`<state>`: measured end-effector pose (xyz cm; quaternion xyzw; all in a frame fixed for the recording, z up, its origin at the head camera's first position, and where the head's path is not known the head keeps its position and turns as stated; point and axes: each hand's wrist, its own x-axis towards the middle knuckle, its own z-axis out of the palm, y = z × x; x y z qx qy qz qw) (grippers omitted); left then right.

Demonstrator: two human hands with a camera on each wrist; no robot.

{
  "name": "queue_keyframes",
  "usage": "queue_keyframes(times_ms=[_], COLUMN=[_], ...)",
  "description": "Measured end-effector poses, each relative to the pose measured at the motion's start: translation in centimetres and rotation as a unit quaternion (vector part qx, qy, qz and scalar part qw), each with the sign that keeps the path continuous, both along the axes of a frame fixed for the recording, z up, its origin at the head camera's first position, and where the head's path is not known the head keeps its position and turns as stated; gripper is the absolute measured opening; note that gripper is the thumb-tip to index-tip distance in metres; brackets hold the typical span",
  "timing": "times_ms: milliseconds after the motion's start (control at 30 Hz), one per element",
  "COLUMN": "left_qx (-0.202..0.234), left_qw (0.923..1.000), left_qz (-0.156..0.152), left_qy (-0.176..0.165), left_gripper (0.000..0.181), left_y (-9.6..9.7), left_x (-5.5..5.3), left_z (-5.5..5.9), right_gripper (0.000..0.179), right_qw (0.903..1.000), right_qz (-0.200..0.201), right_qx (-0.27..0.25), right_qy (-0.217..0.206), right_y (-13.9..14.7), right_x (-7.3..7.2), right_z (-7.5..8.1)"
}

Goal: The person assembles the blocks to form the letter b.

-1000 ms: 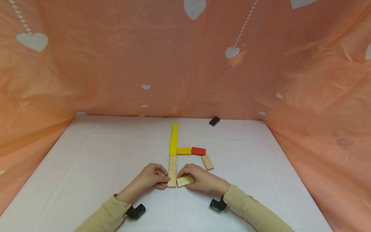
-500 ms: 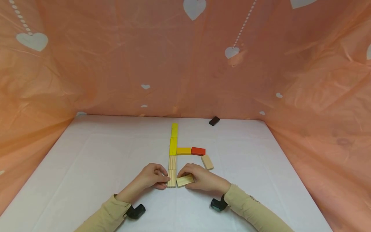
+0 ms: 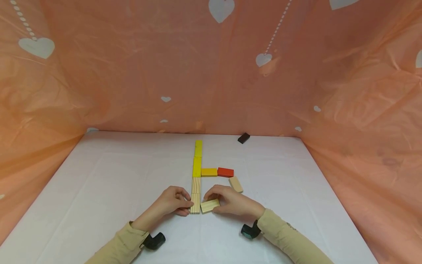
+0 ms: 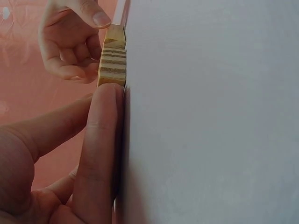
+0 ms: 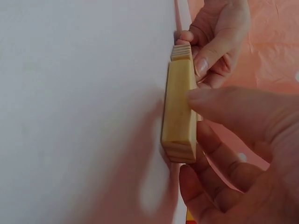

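Observation:
On the white table, my left hand (image 3: 176, 201) touches the left edge of the nearest plain wooden block (image 3: 195, 204). A straight finger (image 4: 100, 126) of that hand meets the block in the left wrist view. To its right lies another plain wooden block (image 3: 210, 206), slightly angled, with a narrow gap between the two in the head view. My right hand (image 3: 232, 201) is around this angled block. Its thumb (image 5: 219, 105) touches an edge, while the other fingers are spread away from it.
Yellow blocks (image 3: 197, 167) continue the column away from me. An orange-yellow block (image 3: 209, 172) and a red block (image 3: 225, 172) branch right, with a plain block (image 3: 235, 184) below. A black block (image 3: 244, 138) lies near the back edge. Heart-patterned orange cloth surrounds the table.
My right hand has loosened around the angled block and drawn slightly right, with its fingers farther from it. The block stays almost in place. My left hand has not moved.

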<state>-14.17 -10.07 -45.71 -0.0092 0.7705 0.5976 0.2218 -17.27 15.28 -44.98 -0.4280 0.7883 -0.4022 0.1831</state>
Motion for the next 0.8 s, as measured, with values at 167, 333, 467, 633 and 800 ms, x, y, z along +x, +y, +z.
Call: queue_keyframes(times_ms=[167,333,467,633,800], left_qx=[0.008,0.013,0.02,0.022,0.024], left_qw=[1.0,0.9998,0.9996,0.9996,0.9995], left_qz=[-0.005,-0.013,-0.019,-0.02,-0.02], left_qy=[0.002,0.002,0.003,0.004,0.003], left_gripper=[0.021,0.02,0.021,0.021,0.021], left_y=[0.0,0.0,0.0,0.0,0.0], left_x=[0.1,0.1,0.0,0.0,0.0], left_z=[0.1,0.2,0.1,0.1,0.1], right_gripper=[0.035,0.035,0.036,0.038,0.047], right_qw=[0.9997,0.998,0.9951,0.9894,0.983], right_qz=[-0.01,-0.05,-0.088,-0.135,-0.174], right_qx=[-0.009,-0.031,-0.043,-0.035,-0.042], right_qy=[0.022,0.023,0.014,0.039,0.04], right_y=[0.7,1.9,2.9,4.8,7.5], right_x=[-1.1,-2.6,-3.4,-5.6,-9.7], right_z=[0.6,2.3,5.3,7.9,6.6])
